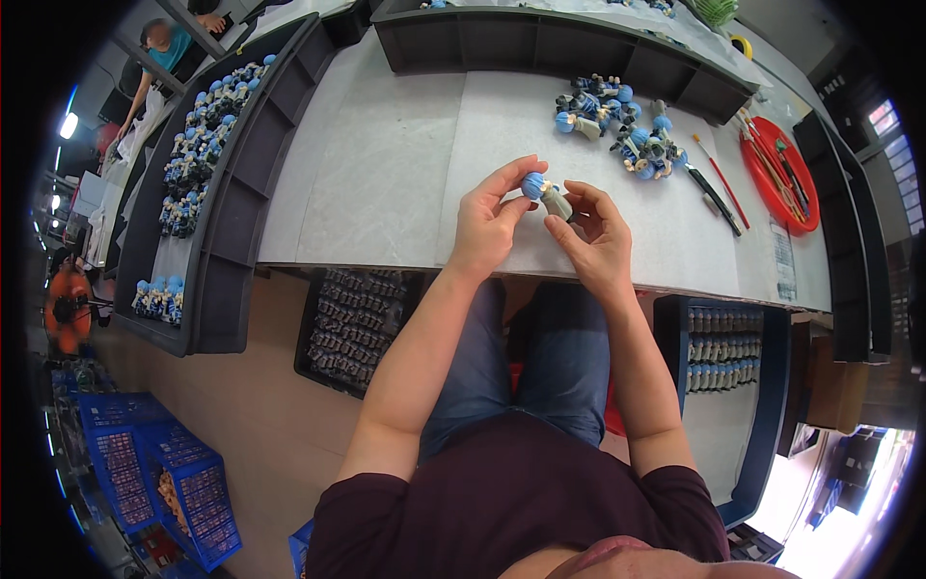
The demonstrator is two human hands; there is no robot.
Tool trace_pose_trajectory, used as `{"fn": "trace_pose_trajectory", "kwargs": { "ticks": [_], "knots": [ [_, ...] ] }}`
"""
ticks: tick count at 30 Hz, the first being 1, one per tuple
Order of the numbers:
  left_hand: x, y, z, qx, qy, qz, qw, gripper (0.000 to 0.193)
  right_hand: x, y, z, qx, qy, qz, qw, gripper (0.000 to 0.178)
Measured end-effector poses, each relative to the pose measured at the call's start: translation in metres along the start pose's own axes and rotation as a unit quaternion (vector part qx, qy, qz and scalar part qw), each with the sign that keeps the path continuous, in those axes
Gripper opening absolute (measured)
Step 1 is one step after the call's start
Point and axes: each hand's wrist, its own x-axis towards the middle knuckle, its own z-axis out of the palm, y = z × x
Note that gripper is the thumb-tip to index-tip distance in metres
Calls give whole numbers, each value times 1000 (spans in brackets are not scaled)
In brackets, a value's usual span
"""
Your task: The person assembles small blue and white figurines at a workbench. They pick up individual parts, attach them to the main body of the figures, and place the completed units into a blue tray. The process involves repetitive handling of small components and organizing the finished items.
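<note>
Above the near part of the white-covered table, a small figurine [555, 202] with a blue head and a grey-green body is held between my two hands. My left hand [497, 214] pinches it at the blue head with thumb and fingers. The lower body sits between the thumb and fingers of my right hand [596, 232]. It lies tilted, head toward the upper left. Beyond my right hand is a loose pile of similar figurines [648, 147], blue-headed and tumbled together. Fine details of the held figurine are too small to make out.
A black pen-like tool [714, 200] and a thin red brush [725, 183] lie right of the pile, beside a red oval tray [805, 198] of tools. Dark crates stand left [220, 232] and at the back [540, 48]. Below the table edge, a blue crate [767, 425] holds figurine rows.
</note>
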Motion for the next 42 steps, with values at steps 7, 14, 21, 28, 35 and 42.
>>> {"fn": "trace_pose_trajectory", "kwargs": {
  "ticks": [7,14,21,28,35,42],
  "knots": [
    [-2,-2,-1,-24,4,-6,1000,42,-2,1,3,-23,5,-18,1000,43],
    [4,-1,8,-5,-17,-3,1000,41,0,4,-2,-38,50,-33,998,36],
    [-2,-6,3,77,4,-4,997,35,-30,-13,-53,48,115,-99,987,29],
    [0,-7,11,115,7,-25,993,29,-172,-7,-240,-208,433,47,876,32],
    [-3,-8,6,153,14,-27,988,28,-335,69,-307,-373,389,451,712,33],
    [0,-7,15,158,19,-30,987,26,-366,110,-302,-380,342,449,733,32]
  ]
}}
